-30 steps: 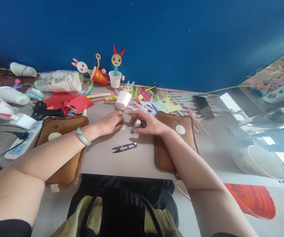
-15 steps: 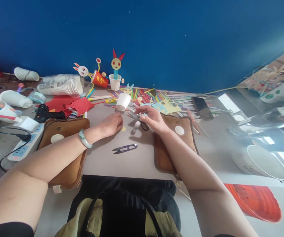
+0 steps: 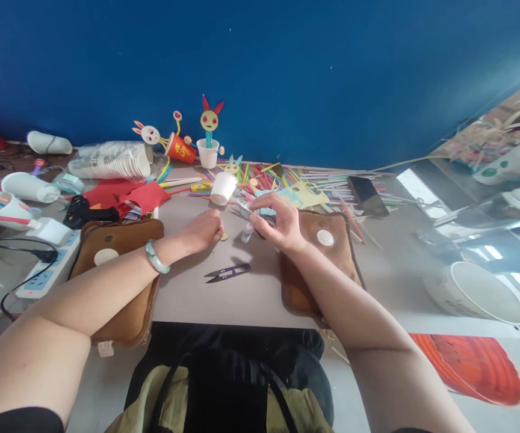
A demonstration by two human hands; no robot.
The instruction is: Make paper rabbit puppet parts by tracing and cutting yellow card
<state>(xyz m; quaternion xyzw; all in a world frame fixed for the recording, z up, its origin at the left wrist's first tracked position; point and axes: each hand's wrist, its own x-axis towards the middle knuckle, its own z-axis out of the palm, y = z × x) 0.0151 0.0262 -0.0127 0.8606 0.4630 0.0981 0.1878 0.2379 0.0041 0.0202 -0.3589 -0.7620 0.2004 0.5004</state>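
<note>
On my feed the right hand (image 3: pixel 251 211) had left the small, whitish cylindrical bottle (image 3: pixel 247 232) on the grey counter (image 3: pixel 224 304) and closed its fingertips on the silver-bladed scissors (image 3: pixel 242 208), apparently switching tools. My left hand (image 3: pixel 209 227) stayed curled beside the flat, pale-yellow disc (image 3: pixel 224 237); I couldn't tell whether it gripped anything.

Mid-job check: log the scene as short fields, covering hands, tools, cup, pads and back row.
Left hand: fingers curled, beside a yellow disc; contents hidden
Right hand: fingertips at a silvery item; grip unclear
Small bottle: near right fingertips
Black snips: on tabletop, nearer the wearer than both hands
White cup: beyond the hands
Brown pads: one under each forearm
Back row: two rabbit-faced figures
</note>
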